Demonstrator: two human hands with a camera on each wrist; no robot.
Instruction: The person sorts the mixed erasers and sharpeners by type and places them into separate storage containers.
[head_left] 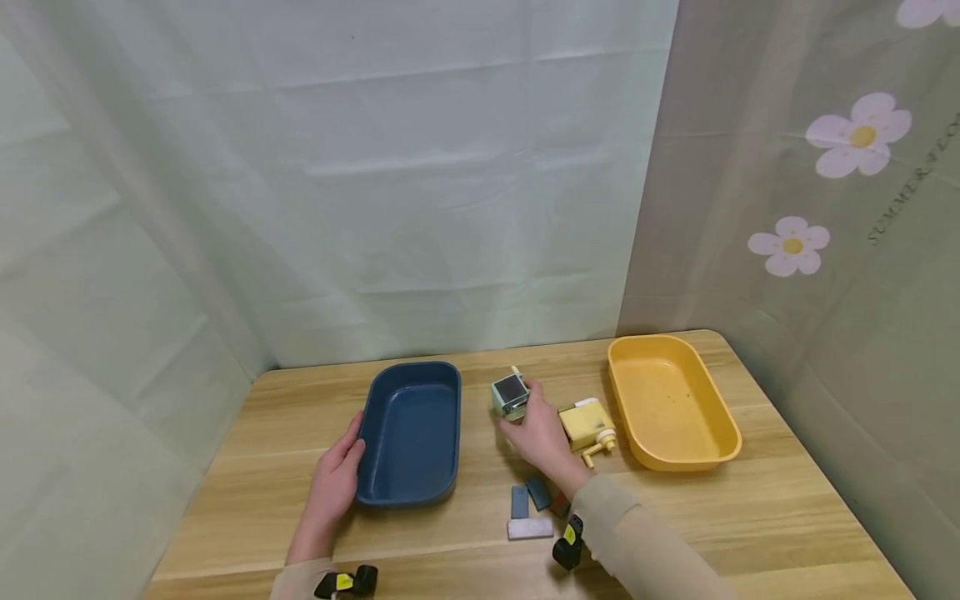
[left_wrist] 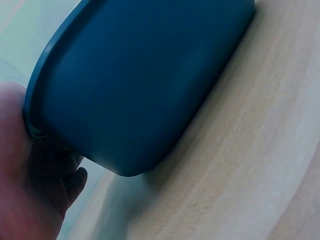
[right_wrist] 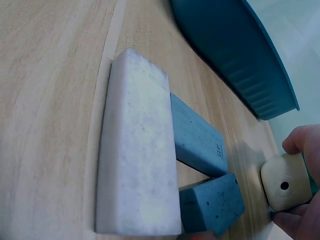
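My left hand (head_left: pixel 335 477) grips the left wall of a dark blue plastic tray (head_left: pixel 408 450). The left wrist view shows the fingers at the rim of the blue tray (left_wrist: pixel 135 85). On the table, my right hand (head_left: pixel 540 429) holds a small pale green pencil sharpener (head_left: pixel 510 392) with a dark top. In the right wrist view the sharpener's cream face (right_wrist: pixel 285 182) has a round black hole, with fingers on both sides. A yellow crank pencil sharpener (head_left: pixel 587 422) lies just right of that hand.
Near the right wrist lie a whitish eraser block (head_left: pixel 529 528), two blue-grey erasers (head_left: pixel 520 502), one marked 4B, and a reddish block (head_left: pixel 559 504) partly hidden by the arm. A yellow tray (head_left: pixel 667 462) stands at the right. Fabric curtains (head_left: pixel 450 208) hang behind the table.
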